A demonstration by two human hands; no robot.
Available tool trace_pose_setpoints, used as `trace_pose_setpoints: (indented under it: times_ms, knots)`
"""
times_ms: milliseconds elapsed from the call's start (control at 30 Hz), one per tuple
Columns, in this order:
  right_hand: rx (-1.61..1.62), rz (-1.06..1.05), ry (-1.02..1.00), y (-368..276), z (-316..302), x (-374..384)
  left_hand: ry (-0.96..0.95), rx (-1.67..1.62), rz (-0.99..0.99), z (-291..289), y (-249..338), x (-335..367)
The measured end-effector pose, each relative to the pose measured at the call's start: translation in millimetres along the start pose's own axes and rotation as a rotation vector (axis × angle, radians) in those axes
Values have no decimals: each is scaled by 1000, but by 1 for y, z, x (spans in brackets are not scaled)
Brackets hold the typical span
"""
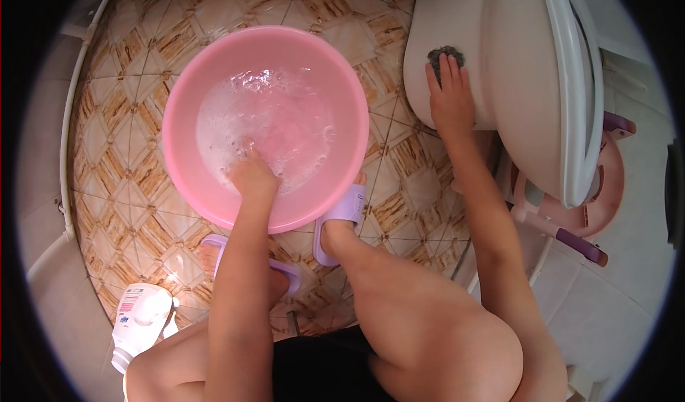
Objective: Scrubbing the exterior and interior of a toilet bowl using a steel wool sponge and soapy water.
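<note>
A large round pink basin (pixel 173 138) sits on the floor in front of me, holding foamy, soapy water (pixel 292 106). My left hand (pixel 255 176) reaches into the near part of that water. Foam and water cover most of its fingers, so whatever they may hold is hidden. To the right, my right hand (pixel 452 111) presses a dark grey steel wool scrubber (pixel 447 49) against the side of the white toilet (pixel 510 67). Its fingers lie spread over the scrubber, whose upper edge shows past the fingertips.
Patterned tiles (pixel 121 159) cover the floor. A white plastic bottle (pixel 143 320) lies at the lower left. Lilac slippers (pixel 345 209) are on my feet, close to the basin. Beyond the toilet is a pink seat with purple handles (pixel 614 181). A white pipe (pixel 66 159) follows the left wall.
</note>
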State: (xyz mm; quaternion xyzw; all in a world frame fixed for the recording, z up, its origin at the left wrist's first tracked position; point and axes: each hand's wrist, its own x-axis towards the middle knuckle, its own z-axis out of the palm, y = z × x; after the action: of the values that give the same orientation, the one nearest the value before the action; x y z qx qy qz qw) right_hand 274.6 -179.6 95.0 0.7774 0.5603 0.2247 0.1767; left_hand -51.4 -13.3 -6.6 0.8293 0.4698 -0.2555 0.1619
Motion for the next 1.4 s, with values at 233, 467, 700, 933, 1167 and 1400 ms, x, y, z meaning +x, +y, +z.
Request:
trace_pose_setpoints:
  times_ms: [233, 467, 700, 933, 1167, 1400]
  knots:
    - [197, -220, -138, -25, 36, -49, -240, -124, -20, -16, -5, 3]
    - [169, -65, -210, 17, 7, -140, 10, -146, -46, -9, -2, -5]
    - [61, -28, 24, 2, -13, -42, -58, -75, -105, -9, -1, -2]
    - [-150, 23, 15, -15, 61, 54, -87, -57, -87, -14, 6, 0]
    - [-7, -224, -303, -54, 61, -7, -125, -62, -80, -19, 1, -1]
    - [12, -109, -138, -18, 39, 34, -125, -80, -57, -18, 0, 1]
